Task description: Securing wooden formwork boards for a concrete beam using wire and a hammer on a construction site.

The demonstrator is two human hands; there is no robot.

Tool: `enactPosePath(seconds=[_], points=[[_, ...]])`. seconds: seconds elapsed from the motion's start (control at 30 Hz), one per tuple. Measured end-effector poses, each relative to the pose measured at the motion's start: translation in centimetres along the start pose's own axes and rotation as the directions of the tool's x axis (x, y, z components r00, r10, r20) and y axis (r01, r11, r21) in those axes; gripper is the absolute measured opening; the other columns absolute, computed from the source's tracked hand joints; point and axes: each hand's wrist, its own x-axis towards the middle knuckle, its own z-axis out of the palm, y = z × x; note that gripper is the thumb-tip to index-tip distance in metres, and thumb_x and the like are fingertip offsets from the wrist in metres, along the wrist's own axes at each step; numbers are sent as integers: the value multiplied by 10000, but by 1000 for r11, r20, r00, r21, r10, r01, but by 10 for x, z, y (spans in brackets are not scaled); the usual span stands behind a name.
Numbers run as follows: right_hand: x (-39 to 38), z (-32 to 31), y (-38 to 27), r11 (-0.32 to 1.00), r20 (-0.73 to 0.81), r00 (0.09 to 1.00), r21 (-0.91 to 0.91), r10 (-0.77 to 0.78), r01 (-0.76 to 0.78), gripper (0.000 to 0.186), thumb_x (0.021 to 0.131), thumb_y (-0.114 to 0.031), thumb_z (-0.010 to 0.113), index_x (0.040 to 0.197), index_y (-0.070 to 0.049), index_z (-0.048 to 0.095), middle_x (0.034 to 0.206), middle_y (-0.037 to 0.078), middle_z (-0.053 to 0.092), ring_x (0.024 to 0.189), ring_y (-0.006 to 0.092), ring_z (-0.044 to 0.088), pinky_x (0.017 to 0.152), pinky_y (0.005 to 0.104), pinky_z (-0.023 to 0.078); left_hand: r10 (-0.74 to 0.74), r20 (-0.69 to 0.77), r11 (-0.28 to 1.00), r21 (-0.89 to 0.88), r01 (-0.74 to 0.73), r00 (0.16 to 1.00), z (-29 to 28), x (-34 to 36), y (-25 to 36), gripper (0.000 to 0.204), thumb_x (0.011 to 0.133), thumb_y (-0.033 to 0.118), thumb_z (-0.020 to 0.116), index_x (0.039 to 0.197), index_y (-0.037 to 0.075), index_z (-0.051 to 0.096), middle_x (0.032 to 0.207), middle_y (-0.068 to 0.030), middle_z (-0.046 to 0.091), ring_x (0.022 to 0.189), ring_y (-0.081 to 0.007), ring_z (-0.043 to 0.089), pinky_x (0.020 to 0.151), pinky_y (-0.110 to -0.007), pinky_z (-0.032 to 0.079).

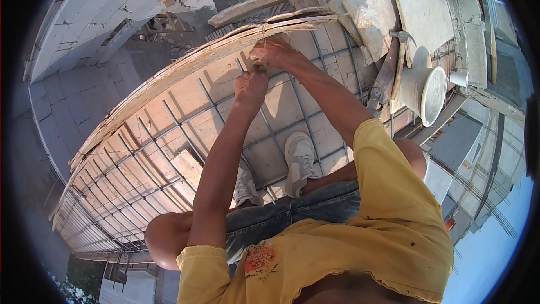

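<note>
1 curled hand, the right hand (275, 52), lies nearer the wooden board (222, 46) slanting up rightward; the left hand (251, 85), also curled, sits just below, any grip hidden in both.

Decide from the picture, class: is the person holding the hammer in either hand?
No: the hammer lies beside the white bucket, apart from both the left hand and the right hand.

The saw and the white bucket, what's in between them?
A hammer lies between the saw and the white bucket; the head view shows it.
</note>
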Motion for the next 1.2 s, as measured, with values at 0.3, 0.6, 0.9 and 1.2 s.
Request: enactPosePath(seconds=[0.3, 0.6, 0.9, 1.2], points=[[-73, 12, -13, 912, -682, 636, 401, 361, -87, 324, 818, -97, 671, 1138, -69, 631, 1134, 153, 636, 1068, 324, 580, 952, 419, 436, 239, -284, 930, 343, -134, 928, -1, -19, -7, 188, 837, 148, 575, 961, 97, 706, 1307, -101, 493, 1289, -285, 396, 1075, -554, 293], [-96, 125, -81, -31, -41, 601, 994, 798, 109, 276, 876, -38, 569, 1144, -4, 627, 968, 100, 675, 852, 194, 643, 749, 322, 500, -96, -141, 957, 260, 131, 985, -1, -37, 38, 177, 854, 211, 596, 941, 96, 699, 963, -64, 653, 1057, -267, 574, 963, -502, 363], [-97, 121, -77, -585, 370, 790, 811, 489, -17, 235, 965, -228, 575, 1127, -69, 637, 933, 47, 674, 806, 135, 644, 694, 248, 514, -504, -109, 462, -872, 161, 857, 63, -67, 45, 264, 904, 69, 524, 1125, -7, 648, 1109, -161, 657, 956, -285, 665, 749, -404, 523], [-116, 101, -41, -139, 250, 746, 968, 617, -209, 204, 922, -152, 579, 1037, -8, 667, 863, 90, 683, 733, 144, 628, 663, 304, 502, -547, -46, 405, -888, 216, 836, 2, -66, 17, 343, 905, 144, 570, 1230, 36, 589, 1092, -160, 654, 896, -311, 680, 771, -396, 526]])
